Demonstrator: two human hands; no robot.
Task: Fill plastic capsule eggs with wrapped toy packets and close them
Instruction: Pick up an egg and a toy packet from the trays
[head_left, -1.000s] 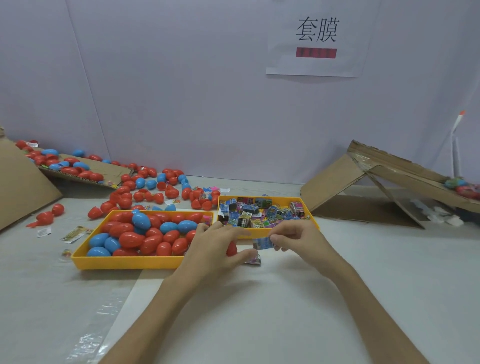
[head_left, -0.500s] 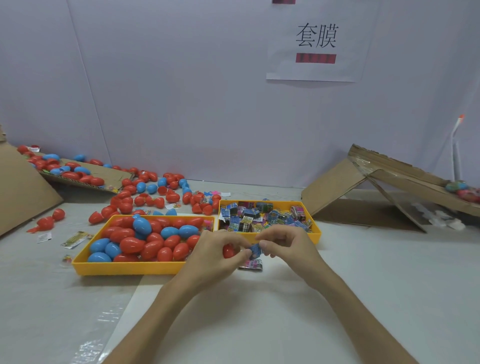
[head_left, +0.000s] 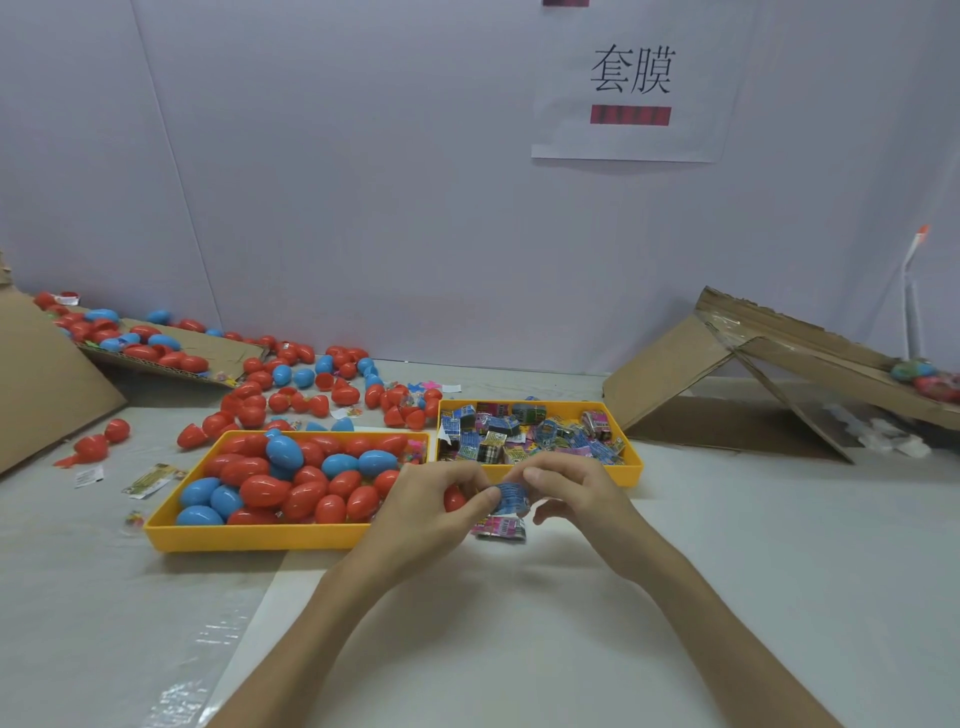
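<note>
Right grip (head_left: 576, 493) pinches the blue packet (head_left: 510, 498) just right of the red egg (head_left: 453, 500) that the left grip (head_left: 428, 504) clamps.

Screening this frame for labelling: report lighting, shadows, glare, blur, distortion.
Head view: soft, even light; faint shadows under the forearms on the table; glare on the tape strip; the wall seam leans, likely wide-angle distortion; the blue packet, pinched by the right hand beside the red egg in the left hand, is slightly soft; the wall sign sharp.
</note>
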